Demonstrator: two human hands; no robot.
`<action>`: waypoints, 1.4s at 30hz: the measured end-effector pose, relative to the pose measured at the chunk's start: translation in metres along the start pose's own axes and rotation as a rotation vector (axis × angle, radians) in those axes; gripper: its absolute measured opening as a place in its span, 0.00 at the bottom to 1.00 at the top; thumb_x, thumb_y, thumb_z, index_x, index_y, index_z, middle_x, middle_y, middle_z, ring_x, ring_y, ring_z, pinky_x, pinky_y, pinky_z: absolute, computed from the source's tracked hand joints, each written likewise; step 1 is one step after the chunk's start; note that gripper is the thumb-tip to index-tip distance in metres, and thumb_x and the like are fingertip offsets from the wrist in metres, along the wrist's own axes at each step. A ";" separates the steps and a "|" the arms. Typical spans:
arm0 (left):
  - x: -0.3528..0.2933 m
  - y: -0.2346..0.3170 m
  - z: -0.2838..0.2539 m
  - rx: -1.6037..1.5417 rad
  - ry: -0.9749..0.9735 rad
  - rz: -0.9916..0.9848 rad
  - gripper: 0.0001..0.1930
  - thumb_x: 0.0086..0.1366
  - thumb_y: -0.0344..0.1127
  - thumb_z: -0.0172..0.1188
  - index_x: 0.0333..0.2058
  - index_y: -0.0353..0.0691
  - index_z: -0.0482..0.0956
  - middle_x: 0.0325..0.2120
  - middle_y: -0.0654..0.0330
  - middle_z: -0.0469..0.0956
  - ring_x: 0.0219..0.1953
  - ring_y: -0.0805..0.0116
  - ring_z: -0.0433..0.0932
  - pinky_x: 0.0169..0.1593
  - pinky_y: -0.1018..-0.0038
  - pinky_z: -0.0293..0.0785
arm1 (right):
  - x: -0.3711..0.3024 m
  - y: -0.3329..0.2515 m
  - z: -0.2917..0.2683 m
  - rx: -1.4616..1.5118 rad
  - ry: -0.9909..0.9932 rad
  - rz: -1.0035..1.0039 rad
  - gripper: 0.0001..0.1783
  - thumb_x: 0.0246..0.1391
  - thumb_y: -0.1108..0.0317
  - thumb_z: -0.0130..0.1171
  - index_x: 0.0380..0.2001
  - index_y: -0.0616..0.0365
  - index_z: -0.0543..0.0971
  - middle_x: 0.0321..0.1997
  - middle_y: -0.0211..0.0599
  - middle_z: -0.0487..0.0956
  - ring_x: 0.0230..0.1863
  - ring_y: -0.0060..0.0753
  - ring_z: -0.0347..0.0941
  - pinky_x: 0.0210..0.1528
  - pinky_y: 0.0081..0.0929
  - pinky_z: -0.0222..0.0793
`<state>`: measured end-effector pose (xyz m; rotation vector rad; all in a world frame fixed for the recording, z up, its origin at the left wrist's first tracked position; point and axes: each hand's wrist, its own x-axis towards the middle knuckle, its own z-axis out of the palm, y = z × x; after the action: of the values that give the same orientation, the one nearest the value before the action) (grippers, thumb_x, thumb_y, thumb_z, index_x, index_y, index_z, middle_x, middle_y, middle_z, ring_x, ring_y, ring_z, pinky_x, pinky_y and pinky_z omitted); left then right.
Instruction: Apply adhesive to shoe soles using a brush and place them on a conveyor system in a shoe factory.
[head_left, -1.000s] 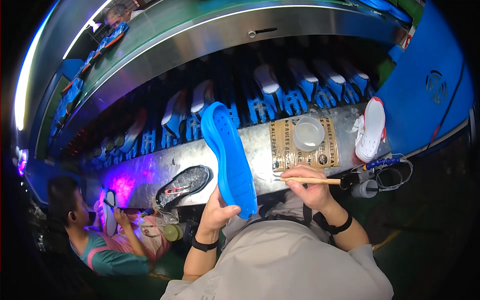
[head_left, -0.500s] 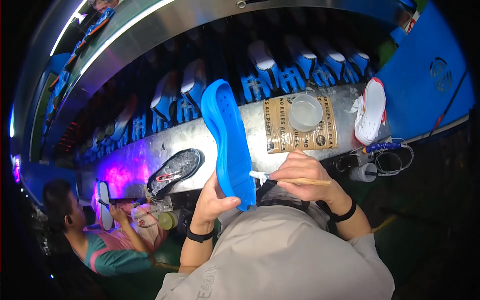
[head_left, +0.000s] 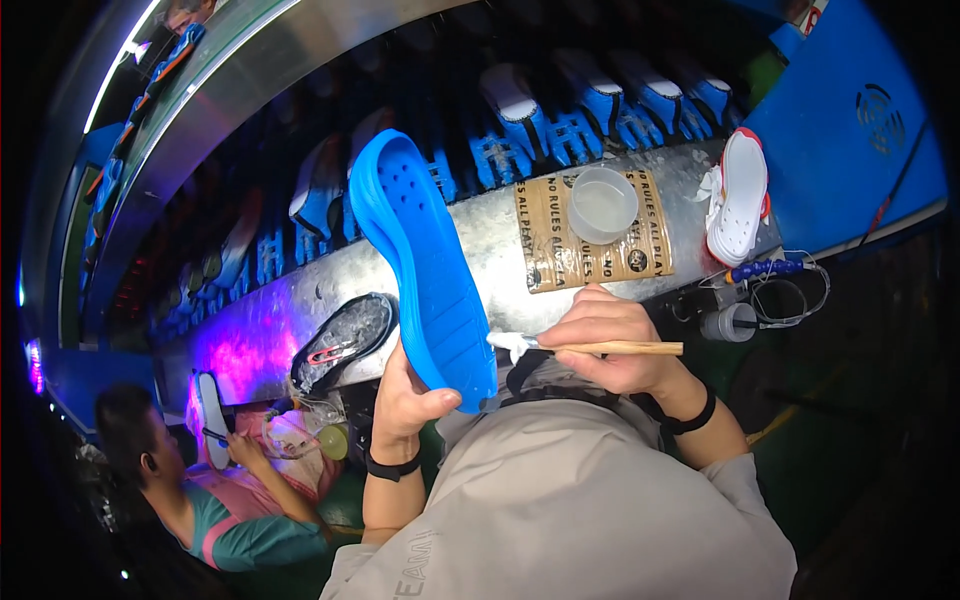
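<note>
A blue shoe sole [head_left: 425,265] is held up on a slant, its hollow inner side with small holes and ridges facing me. My left hand [head_left: 408,400] grips its near end, thumb over the edge and fingers behind. In my right hand [head_left: 612,340] is a wooden-handled brush [head_left: 610,348], pinched between thumb and fingers. Its white tip [head_left: 510,342], wrapped or coated in something pale, meets the sole's right edge near the lower end. Whether the bristles press on the sole or only overlap it in view, I cannot tell.
A clear round tub [head_left: 603,207] stands on brown printed cardboard [head_left: 545,240] on the metal ledge [head_left: 490,245]. Right of it lies a white-and-red sole [head_left: 738,200]; to the left, a dark oval tray [head_left: 345,340]. Shoes on blue holders [head_left: 515,110] line the back. A co-worker [head_left: 220,480] sits at left.
The sole has shifted left and tilted to show more of its inner side. The brush has turned nearly level, its tip still at the sole's right edge.
</note>
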<state>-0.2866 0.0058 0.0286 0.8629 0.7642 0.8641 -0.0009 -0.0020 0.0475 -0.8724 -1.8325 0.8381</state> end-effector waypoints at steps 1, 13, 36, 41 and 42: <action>0.000 0.000 0.001 0.000 -0.003 -0.003 0.55 0.46 0.43 0.80 0.69 0.30 0.58 0.58 0.46 0.74 0.58 0.52 0.78 0.59 0.57 0.78 | 0.001 0.001 0.003 -0.020 -0.008 -0.011 0.10 0.48 0.75 0.69 0.37 0.59 0.87 0.33 0.34 0.86 0.33 0.36 0.77 0.42 0.33 0.69; 0.006 0.007 -0.002 -0.312 -0.095 0.037 0.57 0.48 0.56 0.77 0.69 0.28 0.58 0.57 0.39 0.75 0.55 0.45 0.80 0.58 0.55 0.80 | -0.008 0.008 0.001 0.157 0.171 0.116 0.11 0.57 0.73 0.63 0.42 0.65 0.85 0.37 0.44 0.85 0.35 0.37 0.79 0.40 0.31 0.74; 0.078 0.222 0.013 -0.164 -0.542 0.310 0.58 0.55 0.65 0.69 0.70 0.25 0.55 0.57 0.29 0.71 0.48 0.41 0.83 0.39 0.61 0.86 | -0.020 0.095 0.058 -0.316 0.243 0.027 0.14 0.53 0.78 0.64 0.45 0.63 0.84 0.36 0.47 0.82 0.36 0.50 0.80 0.40 0.38 0.76; 0.197 0.320 0.016 -0.271 -0.302 0.595 0.28 0.74 0.44 0.57 0.64 0.30 0.64 0.59 0.30 0.70 0.58 0.36 0.77 0.58 0.52 0.80 | -0.019 0.091 0.061 -0.306 0.259 0.069 0.12 0.54 0.76 0.62 0.42 0.64 0.84 0.39 0.49 0.83 0.41 0.51 0.81 0.45 0.38 0.76; 0.204 0.323 0.012 -0.173 -0.222 0.484 0.27 0.74 0.42 0.59 0.62 0.30 0.66 0.58 0.31 0.72 0.56 0.36 0.78 0.58 0.51 0.80 | -0.019 0.093 0.061 -0.290 0.276 0.094 0.11 0.54 0.75 0.61 0.41 0.66 0.84 0.40 0.49 0.84 0.43 0.52 0.81 0.48 0.39 0.76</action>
<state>-0.2892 0.3006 0.2716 0.9853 0.2804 1.2169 -0.0301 0.0195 -0.0595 -1.2018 -1.7008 0.4843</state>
